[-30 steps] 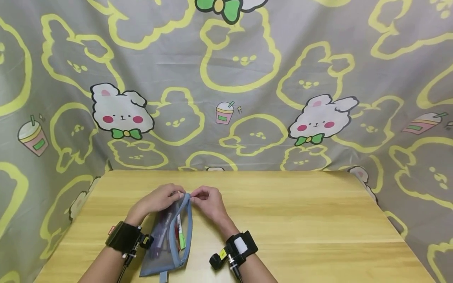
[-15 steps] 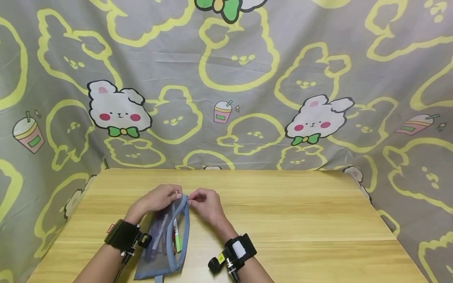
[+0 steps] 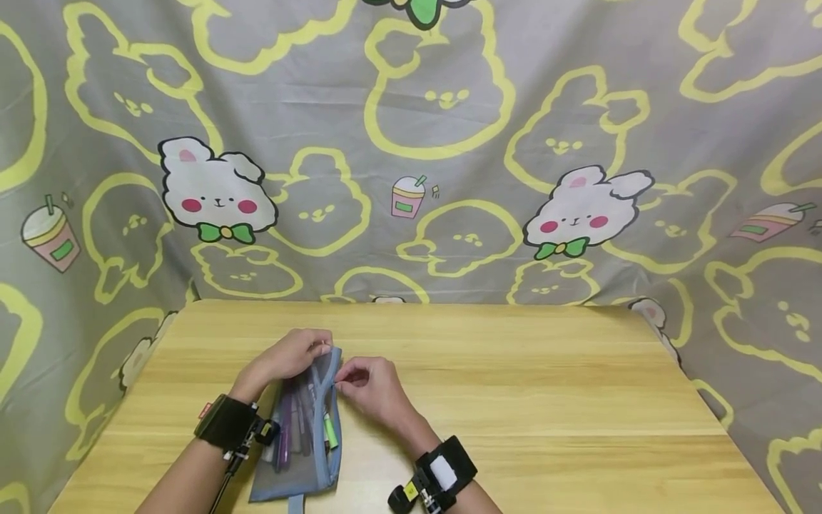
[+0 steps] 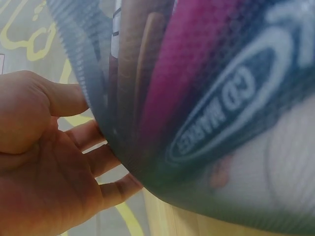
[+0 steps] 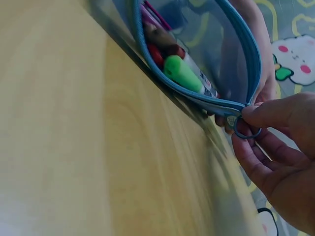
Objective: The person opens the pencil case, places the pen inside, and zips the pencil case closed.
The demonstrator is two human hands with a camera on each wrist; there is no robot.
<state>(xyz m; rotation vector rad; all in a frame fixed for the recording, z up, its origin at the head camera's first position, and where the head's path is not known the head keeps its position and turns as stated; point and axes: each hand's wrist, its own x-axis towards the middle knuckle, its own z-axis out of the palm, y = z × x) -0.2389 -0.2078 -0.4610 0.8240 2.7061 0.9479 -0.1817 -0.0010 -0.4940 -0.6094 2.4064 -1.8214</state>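
A blue-grey mesh pencil case (image 3: 282,487) stands on its side on the table, its zipped edge partly parted. Several pens (image 3: 285,435) show through the mesh. In the right wrist view a green-capped marker (image 5: 183,74) lies inside, beside red, brown and purple pens. My left hand (image 3: 292,355) holds the case at its far end, thumb on one side and fingers on the other in the left wrist view. My right hand (image 3: 375,391) pinches the round ring of the zipper pull (image 5: 232,120) between thumb and forefinger, a short way down from the far end.
The wooden table (image 3: 546,400) extends to the right of the case. A grey patterned cloth (image 3: 449,235) hangs behind and along both sides. Each wrist wears a black strap with a small camera (image 3: 265,432).
My right hand has drawn the zipper pull toward me from the far corner, and the zip behind it has closed. My left hand stays at the far end.
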